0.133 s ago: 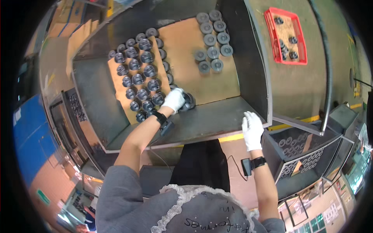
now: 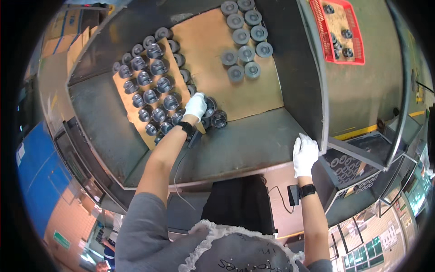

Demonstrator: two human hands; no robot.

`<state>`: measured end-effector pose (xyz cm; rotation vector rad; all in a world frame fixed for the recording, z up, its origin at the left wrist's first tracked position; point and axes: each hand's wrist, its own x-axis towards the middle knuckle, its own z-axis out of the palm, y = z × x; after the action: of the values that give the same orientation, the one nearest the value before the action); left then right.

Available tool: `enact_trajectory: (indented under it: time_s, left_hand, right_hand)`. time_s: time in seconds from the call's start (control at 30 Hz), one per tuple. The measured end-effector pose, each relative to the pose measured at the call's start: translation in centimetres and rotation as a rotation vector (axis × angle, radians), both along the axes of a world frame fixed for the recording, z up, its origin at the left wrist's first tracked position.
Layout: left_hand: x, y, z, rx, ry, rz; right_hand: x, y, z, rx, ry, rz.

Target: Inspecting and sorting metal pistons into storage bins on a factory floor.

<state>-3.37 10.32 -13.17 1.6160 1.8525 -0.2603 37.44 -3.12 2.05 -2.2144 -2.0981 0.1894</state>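
My left hand (image 2: pixel 196 106), in a white glove, has its fingers curled against the rim of a dark metal piston (image 2: pixel 210 107). Just beside that piston stands another upright piston (image 2: pixel 219 119). To the left, several pistons (image 2: pixel 151 96) stand in rows on a tilted cardboard sheet (image 2: pixel 132 114), with more pistons (image 2: pixel 180 60) partly covered under it. My gloved right hand (image 2: pixel 305 155) is at the front right corner of the metal bin (image 2: pixel 235 147), fingers stretched and thumb apart, holding nothing.
Several grey pistons, crowns up, (image 2: pixel 245 53) stand at the bin's far right on a cardboard liner (image 2: pixel 204 41). Outside to the right lies a red crate (image 2: pixel 361 49) with a few pistons. A dark cart (image 2: pixel 349 174) stands right of me, and a blue panel (image 2: pixel 38 167) far left.
My left hand has shifted a little up and left, away from the nearest piston, and more of the pistons beside it shows. The view has tilted slightly; my right hand stays by the bin corner.
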Motion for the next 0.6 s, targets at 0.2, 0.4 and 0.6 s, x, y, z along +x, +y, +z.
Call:
enact_trajectory:
  time_s: [0.2,0.4,0.6]
  left_hand:
    - [3.7,-3.2,-11.6,-0.100,0.004,-0.070]
    - [2.2,-6.4,-18.2,-0.195,0.015,0.047]
    - [4.3,-4.6,-17.3,-0.135,-0.001,-0.373]
  right_hand:
    - [0.4,-2.8,0.6,-0.135,-0.060,-0.065]
    - [-0.3,-1.8,0.5,-0.189,0.014,-0.056]
    - [0.1,-2.0,0.5,-0.216,0.022,-0.079]
